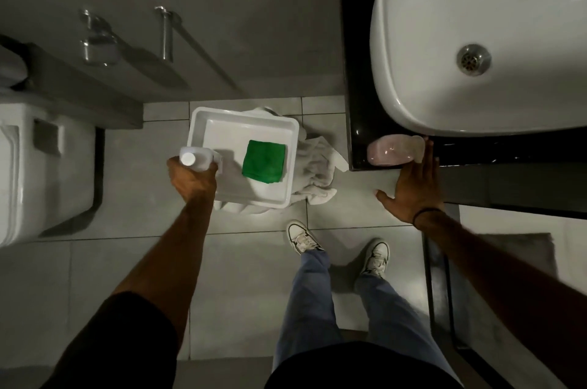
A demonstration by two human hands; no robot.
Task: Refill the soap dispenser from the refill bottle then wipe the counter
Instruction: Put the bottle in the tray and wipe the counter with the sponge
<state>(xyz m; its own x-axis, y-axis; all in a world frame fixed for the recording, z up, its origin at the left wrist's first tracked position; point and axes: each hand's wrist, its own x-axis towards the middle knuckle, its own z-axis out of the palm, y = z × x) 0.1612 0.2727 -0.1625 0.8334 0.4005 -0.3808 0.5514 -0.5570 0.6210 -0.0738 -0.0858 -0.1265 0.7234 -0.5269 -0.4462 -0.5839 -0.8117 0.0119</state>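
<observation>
My left hand [193,181] grips a white refill bottle [197,160] with a white cap, held over the near left corner of a white tray [222,118] on the floor. A folded green cloth [263,161] lies in that tray. A pale pink soap dispenser [394,150] lies on its side on the black counter [357,71], tucked under the front of the white basin [444,39]. My right hand [413,185] is spread flat at the counter's front edge, fingertips touching the dispenser's right end, holding nothing.
A crumpled white towel [317,166] lies under and right of the tray on the tiled floor. The toilet [31,166] stands at left. Chrome wall fittings [98,39] hang above it. My feet in white sneakers [301,236] stand close to the tray.
</observation>
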